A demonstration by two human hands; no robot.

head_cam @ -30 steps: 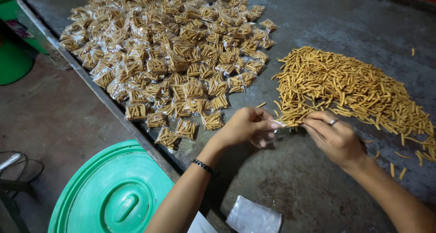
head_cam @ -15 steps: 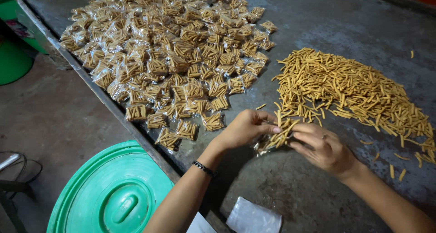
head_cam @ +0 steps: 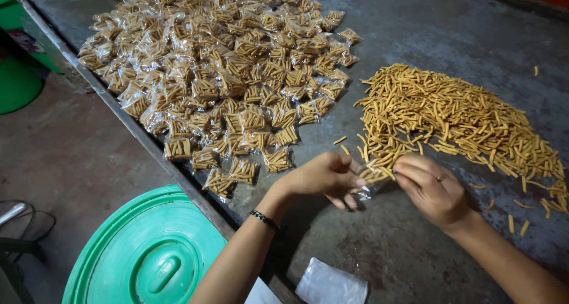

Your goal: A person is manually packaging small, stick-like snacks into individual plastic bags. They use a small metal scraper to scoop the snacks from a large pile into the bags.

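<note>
Worktop: grey, rough and stained worktop (head_cam: 415,19), running from 11 o'clock to 5 o'clock, with a straight metal edge on its near side.
Floor: dull brown concrete floor (head_cam: 65,156) at 9 o'clock, below the worktop edge.
Loose sticks: heap of short, thin, golden-yellow snack sticks (head_cam: 450,117) at 2 o'clock, lying bare on the worktop, a few strays scattered at 3 o'clock.
Filled packets: wide pile of small clear plastic packets (head_cam: 219,72) at 11 o'clock, each holding a bundle of the same sticks, crinkled and glossy.
Small bag: clear plastic bag (head_cam: 368,185) at the centre, between both hands at the near edge of the heap, with sticks in it.
Left hand: left hand (head_cam: 323,176), grip pinched together on the small bag's edge; a dark beaded bracelet (head_cam: 265,220) on the wrist.
Right hand: right hand (head_cam: 432,188), fingers curled together on sticks at the bag's mouth; a ring on one finger.
Empty bags: flat stack of clear plastic bags (head_cam: 332,283) at 6 o'clock on the worktop.
Lid: round green plastic lid (head_cam: 148,253) with a moulded handle at 7 o'clock, off the worktop.
</note>
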